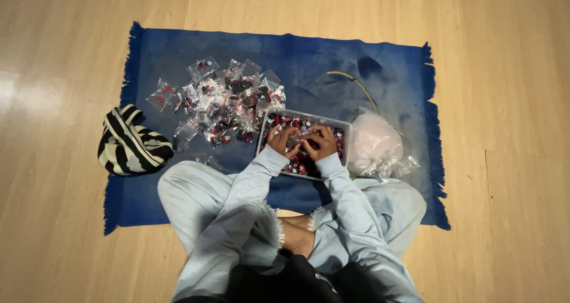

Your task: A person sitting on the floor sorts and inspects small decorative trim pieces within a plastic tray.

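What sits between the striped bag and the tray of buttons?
A heap of small clear packets of buttons on the blue rug, seen from the head view.

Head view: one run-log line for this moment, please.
left hand in tray of small pieces | right hand in tray | filled bags left | rug beneath

Long pale blue sleeves (pixel 249 190) cover both arms to the wrists. Matching pale blue trousers (pixel 190 196), lower centre of frame, have frayed hems. A black garment (pixel 291 282) shows at the bottom edge. Feet are bare.
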